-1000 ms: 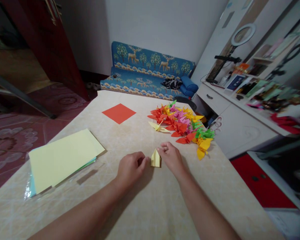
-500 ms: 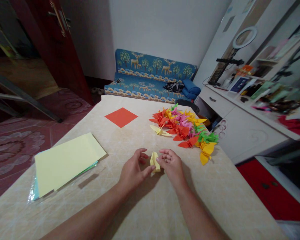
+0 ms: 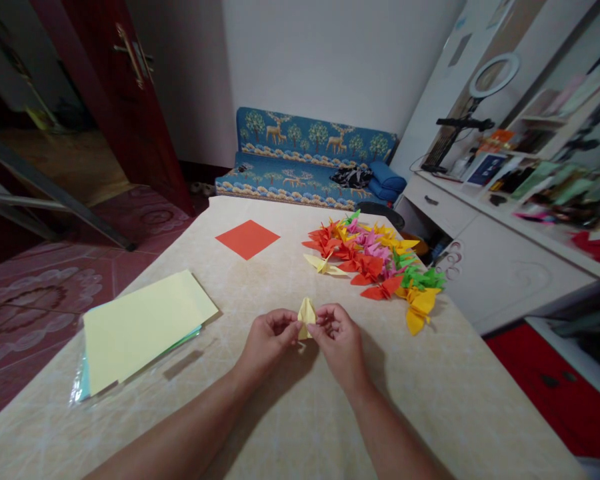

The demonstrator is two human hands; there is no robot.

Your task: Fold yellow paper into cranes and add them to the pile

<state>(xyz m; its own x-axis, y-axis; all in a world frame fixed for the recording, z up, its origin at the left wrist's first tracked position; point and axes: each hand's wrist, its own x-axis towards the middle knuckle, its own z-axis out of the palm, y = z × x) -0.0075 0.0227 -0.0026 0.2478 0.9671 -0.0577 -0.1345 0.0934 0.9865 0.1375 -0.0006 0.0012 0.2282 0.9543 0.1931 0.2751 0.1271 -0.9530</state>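
Note:
A small folded piece of yellow paper [image 3: 307, 313] stands point-up between both hands, just above the beige table [image 3: 290, 413]. My left hand [image 3: 269, 339] pinches its left side with thumb and fingers closed. My right hand [image 3: 336, 337] pinches its right side the same way. Beyond the hands, at the right, lies a heap of folded paper cranes [image 3: 375, 259] in red, yellow, pink, green and orange. A single pale yellow crane [image 3: 323, 265] sits at the heap's near left edge.
A stack of pale yellow sheets [image 3: 143, 327] in a clear sleeve lies at the left. A red paper square [image 3: 248, 239] lies further back. A blue patterned sofa [image 3: 305, 163] stands behind the table, a white desk [image 3: 485, 247] with clutter at the right, a dark red door [image 3: 125, 93] at the left.
Both hands have lifted the yellow folded paper off the table and closed on its two sides. The view has shifted slightly down and left.

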